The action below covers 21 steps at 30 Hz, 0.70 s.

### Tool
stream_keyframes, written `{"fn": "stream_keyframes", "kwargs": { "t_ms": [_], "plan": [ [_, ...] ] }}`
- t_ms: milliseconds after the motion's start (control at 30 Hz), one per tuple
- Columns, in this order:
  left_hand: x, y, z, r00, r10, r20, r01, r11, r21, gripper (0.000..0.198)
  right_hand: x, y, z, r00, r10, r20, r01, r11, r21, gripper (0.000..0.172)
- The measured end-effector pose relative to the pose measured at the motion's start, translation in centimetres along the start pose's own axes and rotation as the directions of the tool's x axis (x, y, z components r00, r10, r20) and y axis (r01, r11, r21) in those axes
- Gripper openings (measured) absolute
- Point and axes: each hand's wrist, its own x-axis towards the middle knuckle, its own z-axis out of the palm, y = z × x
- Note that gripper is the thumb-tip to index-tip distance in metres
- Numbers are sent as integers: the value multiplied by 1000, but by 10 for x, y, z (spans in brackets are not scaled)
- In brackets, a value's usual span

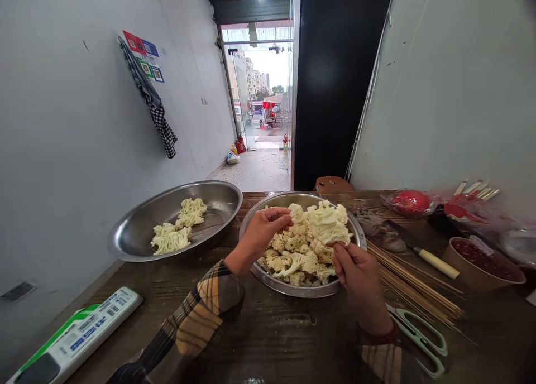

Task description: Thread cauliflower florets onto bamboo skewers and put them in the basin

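My right hand (358,267) is closed, thumb against fingers, on a cluster of pale cauliflower florets (329,222) held above a steel bowl (288,289). Whether a stick runs through that cluster is hidden. Over the bowl's left side, my left hand (266,230) makes a pinch. A whitish floret (296,212) shows right at its fingertips, but what lies between them I cannot make out. Many loose cauliflower pieces (293,261) fill the bowl. To the left, a wide steel basin (132,230) holds a few florets (171,238) set in a row.
Thin wooden skewers (414,283) lie right of the bowl, with green-handled scissors (421,339) in front and a knife (438,262) beyond. A paper tub (481,261) of dark red contents and a red plastic-wrapped item (412,202) stand farther right. A white printed box (92,334) lies front left.
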Motion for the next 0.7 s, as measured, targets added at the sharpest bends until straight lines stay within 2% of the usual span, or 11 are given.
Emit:
{"fn": "stream_keyframes", "kwargs": {
  "t_ms": [133,300,467,600,700],
  "plan": [
    [-14,-1,-3,997,-26,-73,17,992,-122,27,-8,-10,-1,995,-6,95,9,999,-32,35],
    [-26,-4,-10,991,-60,-116,24,958,-285,25,-45,-16,8,991,65,119,-50,991,-126,39],
    [-36,-15,-15,987,-124,-98,75,915,-397,23,-80,0,21,986,86,145,-31,936,-350,44],
    [-41,-22,-14,991,-121,-62,82,897,-435,23,-90,11,27,986,58,158,20,890,-455,42],
    [-44,-24,-13,991,-112,-79,68,902,-426,22,-93,14,32,988,35,153,47,865,-500,42]
  ]
}}
